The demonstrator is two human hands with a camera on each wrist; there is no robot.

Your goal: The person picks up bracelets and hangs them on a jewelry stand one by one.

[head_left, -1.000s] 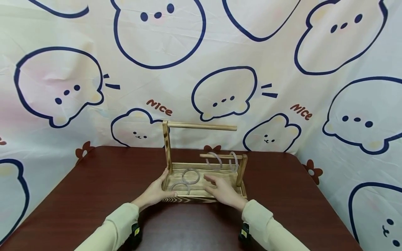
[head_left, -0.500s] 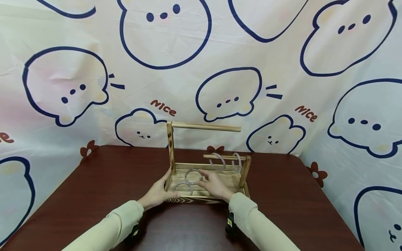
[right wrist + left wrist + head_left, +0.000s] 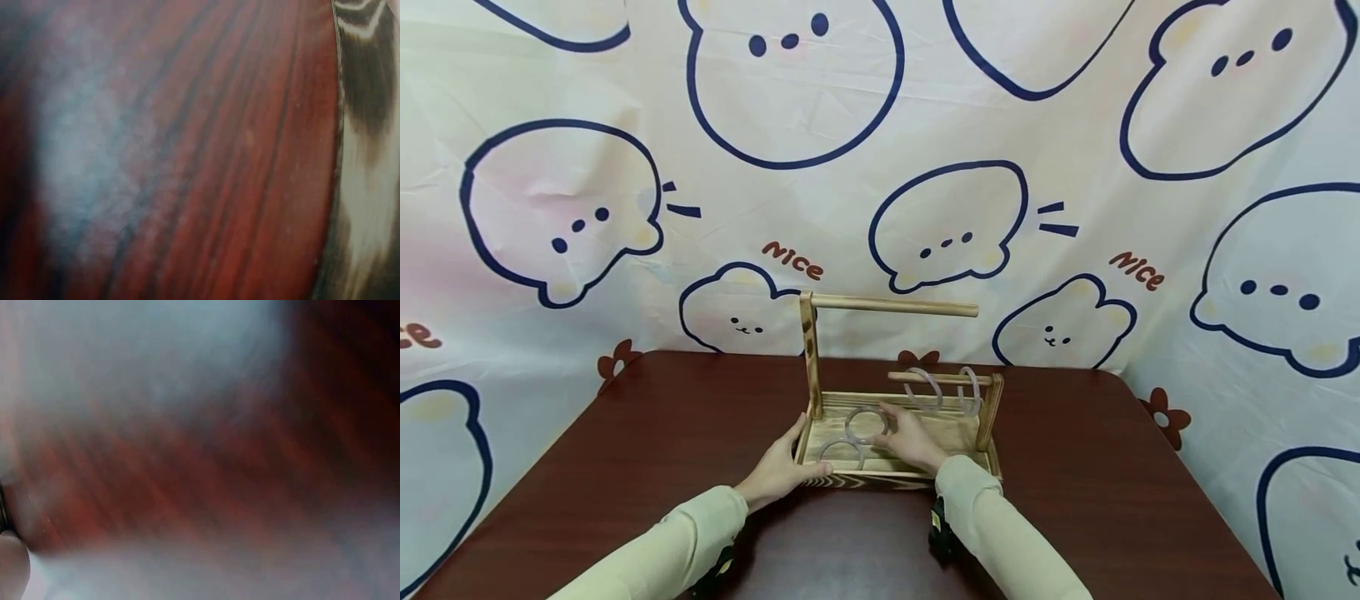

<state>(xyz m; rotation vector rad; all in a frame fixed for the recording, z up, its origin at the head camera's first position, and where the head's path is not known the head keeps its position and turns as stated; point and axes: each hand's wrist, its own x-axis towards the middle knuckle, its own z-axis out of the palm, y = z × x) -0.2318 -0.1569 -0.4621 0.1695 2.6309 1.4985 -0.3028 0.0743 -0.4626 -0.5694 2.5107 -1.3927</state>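
Two rings (image 3: 939,392) hang, two lie unhung; right grip (image 3: 912,439) seemingly pinches a lying ring (image 3: 847,426); left grip (image 3: 777,471) spreads at the tray (image 3: 957,430)'s eight-o'clock corner.

Tabletop (image 3: 662,433): dark red-brown, wood-grained, back corners rounded, pale sheen near the front edge.
Cloth (image 3: 842,221): pale, creased, hanging beyond the back, left and right edges.
Bear drawings (image 3: 949,225): navy outlines across the cloth, several tilted.
Lettering (image 3: 792,260): "Nice" in red-brown, above the back edge.
Flowers (image 3: 1165,418): brown-petalled, near both back corners and midway along the back edge.
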